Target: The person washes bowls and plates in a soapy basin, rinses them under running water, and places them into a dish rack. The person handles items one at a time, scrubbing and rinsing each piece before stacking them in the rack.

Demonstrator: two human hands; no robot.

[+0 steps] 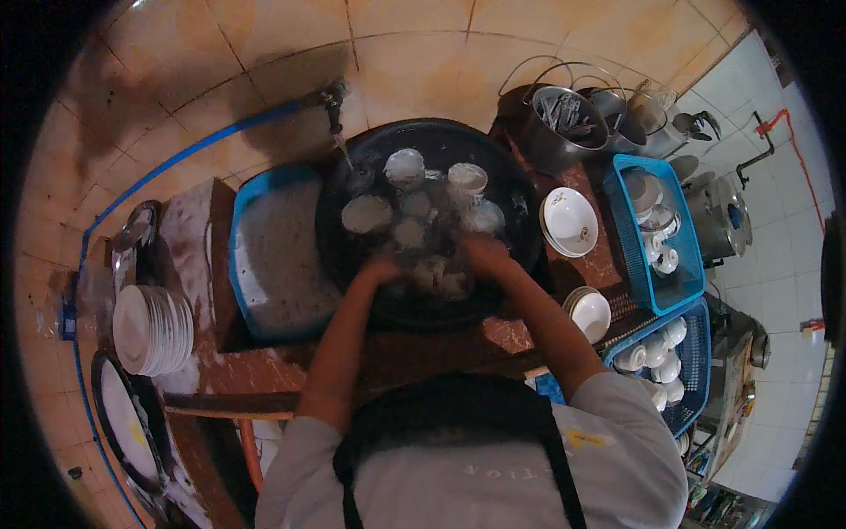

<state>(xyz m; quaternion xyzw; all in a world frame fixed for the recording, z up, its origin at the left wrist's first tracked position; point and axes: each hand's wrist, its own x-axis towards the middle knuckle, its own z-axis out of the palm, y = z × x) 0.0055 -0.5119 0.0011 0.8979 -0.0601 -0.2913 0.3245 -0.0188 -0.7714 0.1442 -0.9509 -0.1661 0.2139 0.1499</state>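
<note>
Both of my hands reach into a large round black basin [423, 316] of water, where several cups or small bowls lie. My left hand [384, 270] is at the basin's near left part, blurred, its fingers hidden by the water. My right hand [486, 254] is beside a wet bowl [482, 217]; its fingertips are not clear, so a hold cannot be told. A white cup [467, 178] and a foamy cup [404, 167] stand farther back, and a round bowl [367, 213] is at the left. Water runs from a tap [332, 109] into the basin.
A blue tub [241, 264] adjoins the basin, with stacked plates [149, 330] farther left. On the right are stacked bowls [570, 221], more bowls [590, 317], a blue basket [697, 264] of dishes, another basket [704, 357] of cups, and a metal pot [565, 145] of utensils.
</note>
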